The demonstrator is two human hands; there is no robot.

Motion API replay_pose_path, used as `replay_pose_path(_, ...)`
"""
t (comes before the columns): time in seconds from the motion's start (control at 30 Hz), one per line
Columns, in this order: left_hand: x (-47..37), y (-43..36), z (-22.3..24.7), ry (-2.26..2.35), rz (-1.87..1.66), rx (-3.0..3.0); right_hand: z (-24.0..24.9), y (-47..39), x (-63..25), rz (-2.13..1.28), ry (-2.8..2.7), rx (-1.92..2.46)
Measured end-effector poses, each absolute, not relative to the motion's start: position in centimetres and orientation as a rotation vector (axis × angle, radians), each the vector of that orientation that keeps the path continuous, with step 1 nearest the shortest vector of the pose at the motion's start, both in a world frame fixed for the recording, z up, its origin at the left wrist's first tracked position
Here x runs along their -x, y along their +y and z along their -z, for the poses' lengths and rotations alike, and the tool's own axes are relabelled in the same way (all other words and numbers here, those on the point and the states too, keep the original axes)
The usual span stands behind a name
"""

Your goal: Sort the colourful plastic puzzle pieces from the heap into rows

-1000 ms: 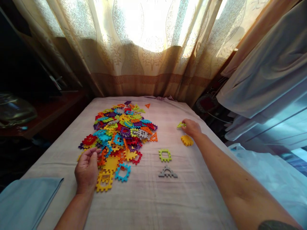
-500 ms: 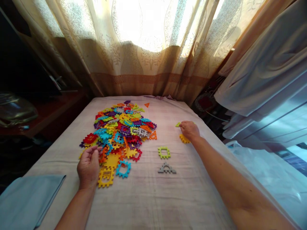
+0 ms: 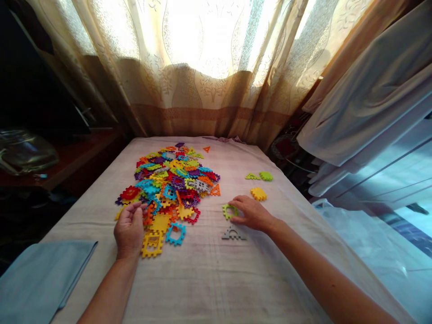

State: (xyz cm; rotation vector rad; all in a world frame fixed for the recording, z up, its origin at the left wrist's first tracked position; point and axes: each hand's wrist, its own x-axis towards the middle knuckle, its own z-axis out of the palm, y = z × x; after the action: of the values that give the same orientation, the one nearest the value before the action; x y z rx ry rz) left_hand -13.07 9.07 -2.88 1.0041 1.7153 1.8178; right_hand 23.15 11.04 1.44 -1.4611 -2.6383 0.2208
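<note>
My right hand [image 3: 253, 212] is over the right side of a lime-green square frame piece [image 3: 225, 211], thumb and fingers apart; whether they touch it I cannot tell. Just below lies a grey arched piece [image 3: 233, 233] with a stepped edge. My left hand [image 3: 130, 229] rests at the near left of a heap of interlocking plastic building pieces [image 3: 175, 175], fingers loosely curled, with nothing visible in them. Close to it are a yellow square frame [image 3: 146, 249], a solid yellow square [image 3: 160, 222] and a blue frame piece [image 3: 182, 235].
Farther right lie a yellow toothed piece [image 3: 258, 194], a solid green piece [image 3: 266, 176] and a green triangular piece [image 3: 251, 177]. An orange triangle [image 3: 206, 149] sits near the back. A folded blue cloth [image 3: 50, 274] covers the table's left front. Curtains [image 3: 202, 99] hang behind.
My right hand has moved left and nearer from the green pieces at the right to the lime-green square frame. The solid green piece now shows. My left hand has barely moved.
</note>
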Motion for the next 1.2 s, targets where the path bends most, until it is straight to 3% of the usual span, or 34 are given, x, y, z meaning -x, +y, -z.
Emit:
replay_pose_path(0.4, 13.1, 9.1, 3.0, 1.737, -1.814, -1.001, -1.7, 21.1, -25.8, 0.135, -2.509, 1.751)
replay_pose_path(0.67, 13.1, 9.1, 3.0, 1.743, -1.797, -0.935, -0.7, 25.4, -25.8, 0.063, -2.462, 1.952)
replay_pose_path(0.87, 13.1, 9.1, 3.1, 1.713, -1.804, -0.937, -0.3, 22.4, -24.3, 0.092, -2.220, 1.886)
replay_pose_path(1.2, 13.3, 9.2, 3.0, 1.701, -1.829, -0.999, 0.2, 11.5, -18.9, -0.186, -2.095, 1.549)
